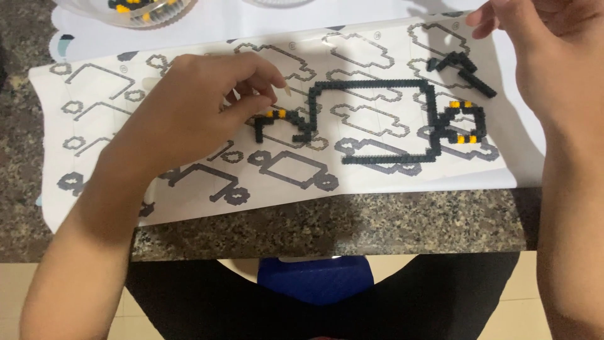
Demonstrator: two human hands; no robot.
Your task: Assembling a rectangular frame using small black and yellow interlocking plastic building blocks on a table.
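A white instruction sheet printed with grey brick outlines lies on the granite counter. On it sits a black outline of small bricks with yellow pieces, forming a rectangle and loops. My left hand rests on the sheet with its fingers pinched at the yellow-tipped left end of the brick line; what it pinches is too small to tell. My right hand hovers at the top right corner, fingers curled near a loose black brick strip.
A clear bowl with black and yellow bricks stands at the top left. The granite counter edge runs below the sheet. A blue stool seat and my dark-clothed legs show beneath.
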